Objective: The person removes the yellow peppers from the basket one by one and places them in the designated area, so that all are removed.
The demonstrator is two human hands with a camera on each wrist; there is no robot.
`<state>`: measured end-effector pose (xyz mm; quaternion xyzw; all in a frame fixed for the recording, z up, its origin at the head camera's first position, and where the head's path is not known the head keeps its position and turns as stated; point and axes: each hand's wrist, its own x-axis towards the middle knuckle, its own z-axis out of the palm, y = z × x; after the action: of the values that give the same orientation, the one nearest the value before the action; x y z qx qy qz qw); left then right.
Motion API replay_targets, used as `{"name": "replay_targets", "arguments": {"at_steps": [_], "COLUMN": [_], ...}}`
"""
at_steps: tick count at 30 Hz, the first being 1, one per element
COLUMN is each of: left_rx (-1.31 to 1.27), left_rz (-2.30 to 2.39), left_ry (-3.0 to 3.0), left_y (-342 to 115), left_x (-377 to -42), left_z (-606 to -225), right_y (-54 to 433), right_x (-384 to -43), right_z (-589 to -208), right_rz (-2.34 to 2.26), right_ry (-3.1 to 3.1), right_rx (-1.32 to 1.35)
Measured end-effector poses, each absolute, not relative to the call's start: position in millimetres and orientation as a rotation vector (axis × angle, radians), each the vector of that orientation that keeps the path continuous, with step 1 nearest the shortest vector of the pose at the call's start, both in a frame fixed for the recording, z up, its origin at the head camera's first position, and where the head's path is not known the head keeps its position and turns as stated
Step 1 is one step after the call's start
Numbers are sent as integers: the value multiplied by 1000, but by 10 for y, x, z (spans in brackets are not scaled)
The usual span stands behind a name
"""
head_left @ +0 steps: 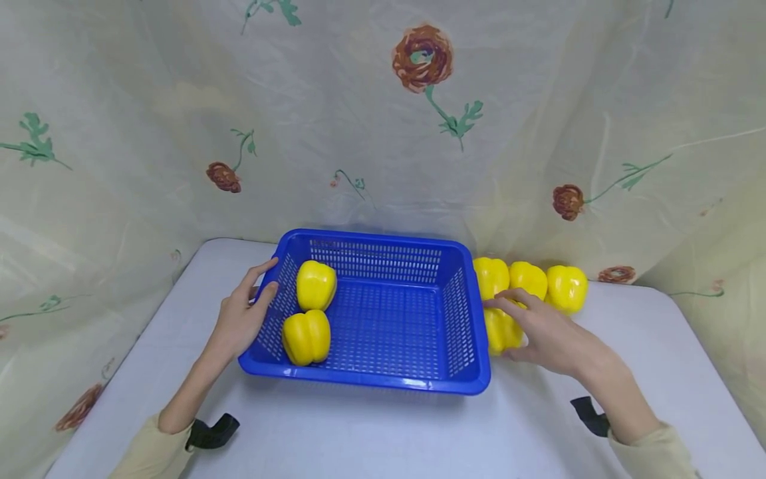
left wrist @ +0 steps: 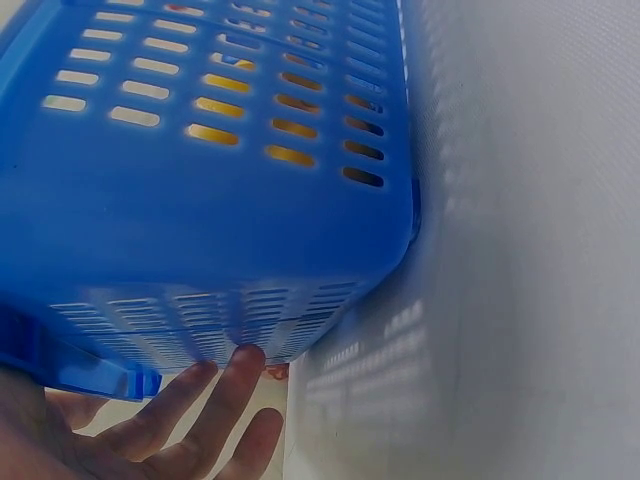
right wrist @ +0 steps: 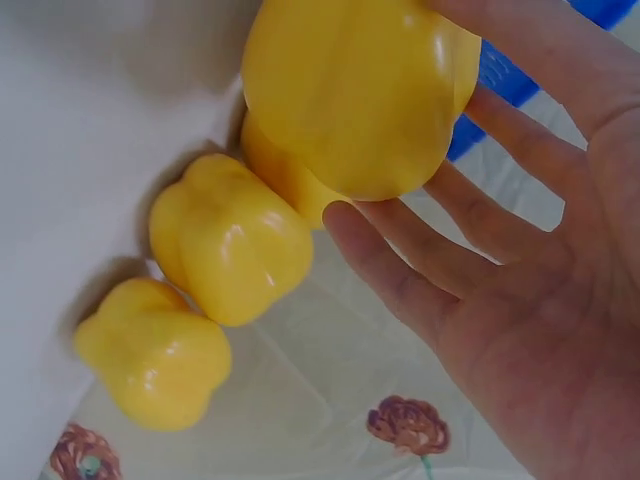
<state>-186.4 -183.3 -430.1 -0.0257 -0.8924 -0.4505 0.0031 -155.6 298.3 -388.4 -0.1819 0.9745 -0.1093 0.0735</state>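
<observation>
Two yellow bell peppers, one behind [head_left: 316, 285] and one in front [head_left: 306, 337], sit at the left side inside a blue plastic basket [head_left: 365, 380]. My left hand [head_left: 242, 316] rests on the basket's left rim, thumb and index finger at its top. The left wrist view shows other fingers [left wrist: 215, 420] stretched along the outer wall. Right of the basket, my right hand [head_left: 553, 332] holds a yellow bell pepper [head_left: 501, 330] between thumb and fingers; this pepper [right wrist: 350, 90] also fills the top of the right wrist view. The hand partly covers it from above.
Behind the held pepper stand three more yellow bell peppers, the left [head_left: 492, 276], middle [head_left: 528, 279] and right [head_left: 566, 289], in a row by the back curtain [head_left: 359, 120]. A white-covered table [head_left: 335, 439] lies under everything. Flowered curtain material surrounds the table's back and sides.
</observation>
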Motion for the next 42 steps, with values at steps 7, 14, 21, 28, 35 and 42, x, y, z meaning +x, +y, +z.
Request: {"name": "replay_targets", "arguments": {"at_steps": [7, 14, 21, 28, 35, 42], "left_rx": [-71, -60, -70, -55, -51, -62], "left_rz": [-1419, -1421, -1427, -1427, -1424, -1416], "left_ry": [-2801, -2804, -2803, -2808, -2808, -2812], "left_y": [-1826, -1838, -1844, -1839, -1844, -1838], "left_x": [-1878, -1872, -1871, -1871, -1862, -1868], "left_z": [-4316, -4298, -4321, -4304, -4304, -4311], "right_y": [2997, 3001, 2988, 2925, 2724, 2296], "right_x": [-1553, -1586, -1553, -1537, -1615, -1782], "right_z": [-4003, -4057, -4087, -3841, -3485, -3309], "right_rz": [-352, -340, -315, -297, -315, -280], "right_ry": [2926, 2954, 2981, 2986, 3013, 2961], "right_rx": [-519, -563, -624, -578, -731, -891]}}
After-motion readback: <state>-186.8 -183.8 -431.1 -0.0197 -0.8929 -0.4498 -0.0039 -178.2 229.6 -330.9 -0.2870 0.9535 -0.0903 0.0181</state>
